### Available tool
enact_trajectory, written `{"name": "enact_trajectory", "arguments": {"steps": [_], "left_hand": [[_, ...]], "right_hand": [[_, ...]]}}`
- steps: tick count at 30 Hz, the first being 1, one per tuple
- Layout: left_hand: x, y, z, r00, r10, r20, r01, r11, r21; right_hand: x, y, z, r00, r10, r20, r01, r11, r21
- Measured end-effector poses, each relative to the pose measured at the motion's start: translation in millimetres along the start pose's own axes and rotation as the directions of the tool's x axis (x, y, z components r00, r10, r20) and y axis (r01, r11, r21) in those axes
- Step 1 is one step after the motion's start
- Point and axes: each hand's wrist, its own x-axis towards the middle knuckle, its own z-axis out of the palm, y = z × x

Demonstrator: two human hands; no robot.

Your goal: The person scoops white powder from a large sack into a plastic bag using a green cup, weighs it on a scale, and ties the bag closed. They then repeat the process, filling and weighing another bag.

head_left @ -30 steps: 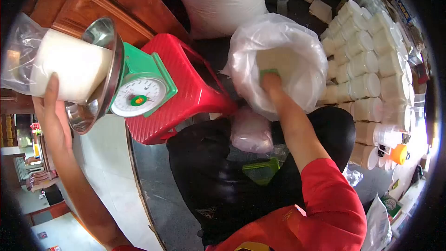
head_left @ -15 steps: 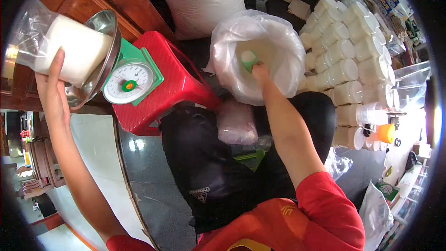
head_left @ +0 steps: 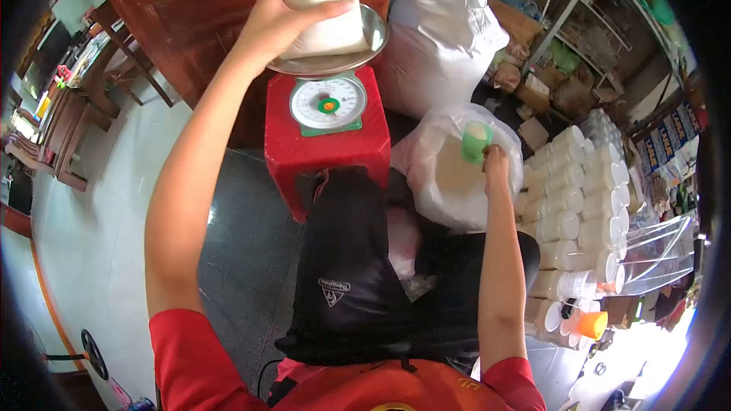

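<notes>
A clear bag of white granules [head_left: 324, 19] stands on the metal pan [head_left: 373, 34] of a dial scale [head_left: 328, 103]. My left hand [head_left: 285, 19] is wrapped around the bag's left side, thumb across its front. The scale rests on a red plastic stool [head_left: 327, 144]. My right hand [head_left: 495, 161] grips a green scoop [head_left: 476, 141] with white material in it, over the mouth of a large open plastic sack [head_left: 434, 198]. Pale granular contents show inside the sack.
Behind stands a full white sack [head_left: 442, 46]. Stacked white-lidded jars [head_left: 571, 205] rise at the right, with an orange cup [head_left: 593, 325] near them. A wooden door [head_left: 183, 46] is behind the scale. A shelf rack holds clutter at the upper right.
The view has swung left, so the scale and sack appear farther right. The scoop has risen from inside the sack to its mouth. My left hand still holds the bag, which now stands more upright.
</notes>
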Motion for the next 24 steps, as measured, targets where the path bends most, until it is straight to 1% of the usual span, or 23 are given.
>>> {"name": "enact_trajectory", "arguments": {"steps": [2, 3, 5, 6, 7, 8, 9, 11, 12, 13, 15, 16, 18, 19, 20, 21, 22, 23, 24], "left_hand": [[1.6, -9.1, 1.4, 0.993, 0.021, -0.118, -0.016, 0.999, 0.046], [2.5, -9.6, 1.2, 0.992, 0.029, -0.125, -0.024, 0.999, 0.04], [1.9, -10.1, 1.4, 0.993, 0.024, -0.118, -0.019, 0.999, 0.045], [0.1, -2.7, 1.6, 0.992, 0.025, -0.123, -0.02, 0.999, 0.039], [-2.9, 9.8, 1.8, 0.996, -0.017, -0.086, 0.021, 0.998, 0.053], [-5.7, 16.8, 2.1, 0.997, -0.06, -0.051, 0.063, 0.996, 0.068], [-7.2, 14.6, 2.7, 0.996, -0.063, -0.061, 0.067, 0.995, 0.067], [-7.4, 8.1, 4.2, 0.988, -0.024, -0.149, 0.042, 0.992, 0.121], [-8.3, 14.5, 4.6, 0.994, 0.004, -0.113, 0.005, 0.997, 0.078], [-8.0, 14.8, 4.5, 0.993, 0.006, -0.116, 0.003, 0.997, 0.075], [-4.9, 10.9, 4.1, 0.986, -0.017, -0.166, 0.037, 0.992, 0.12], [-3.4, 5.9, 4.1, 0.986, -0.015, -0.168, 0.036, 0.992, 0.119], [-1.3, -4.3, 3.9, 0.981, 0.013, -0.196, 0.007, 0.995, 0.098], [-2.6, -2.1, 4.2, 0.98, 0.013, -0.196, 0.006, 0.995, 0.099], [-5.3, 2.7, 5.3, 0.984, 0.002, -0.179, 0.016, 0.995, 0.099], [-5.8, 6.9, 5.8, 0.987, -0.01, -0.162, 0.026, 0.995, 0.099], [-3.8, 9.9, 5.4, 0.987, -0.012, -0.162, 0.028, 0.995, 0.1], [-2.1, 12.5, 4.9, 0.987, -0.07, -0.146, 0.081, 0.994, 0.067], [-0.9, 12.9, 4.6, 0.983, -0.129, -0.129, 0.134, 0.99, 0.037]], "right_hand": [[-15.3, -46.2, -9.0, 0.986, -0.164, 0.007, 0.164, 0.984, -0.074], [-22.0, -67.5, -9.8, 0.985, -0.175, 0.003, 0.175, 0.981, -0.078], [-30.1, -110.8, -6.3, 0.969, -0.247, 0.001, 0.246, 0.967, 0.062], [-32.5, -135.7, -7.4, 0.968, -0.251, 0.02, 0.249, 0.964, 0.09], [-35.6, -162.9, -8.2, 0.966, -0.257, 0.044, 0.25, 0.961, 0.117], [-44.5, -193.4, -8.9, 0.944, -0.318, 0.082, 0.309, 0.945, 0.11], [-55.7, -225.1, -7.8, 0.919, -0.376, 0.122, 0.364, 0.925, 0.107], [-76.5, -285.8, 0.0, 0.908, -0.384, 0.17, 0.34, 0.91, 0.237], [-85.8, -313.7, 3.4, 0.877, -0.428, 0.218, 0.395, 0.901, 0.182], [-93.7, -338.9, 6.8, 0.843, -0.468, 0.266, 0.45, 0.884, 0.129], [-103.1, -381.1, 18.8, 0.77, -0.59, 0.244, 0.583, 0.805, 0.106], [-102.5, -399.9, 21.4, 0.768, -0.591, 0.245, 0.585, 0.804, 0.105], [-92.1, -432.1, 31.9, 0.661, -0.719, 0.216, 0.737, 0.676, -0.007], [-62.0, -452.7, 32.6, 0.66, -0.719, 0.216, 0.737, 0.675, -0.006], [-20.0, -478.1, 24.5, 0.654, -0.624, 0.427, 0.623, 0.765, 0.163], [2.5, -491.3, 19.3, 0.578, -0.527, 0.623, 0.457, 0.842, 0.288], [-52.8, -481.2, 33.1, 0.578, -0.526, 0.624, 0.455, 0.842, 0.288], [-74.3, -486.7, 29.7, 0.57, -0.63, 0.528, 0.679, 0.723, 0.13], [-140.7, -481.6, 77.0, 0.518, -0.731, 0.444, 0.832, 0.552, -0.061]]}}
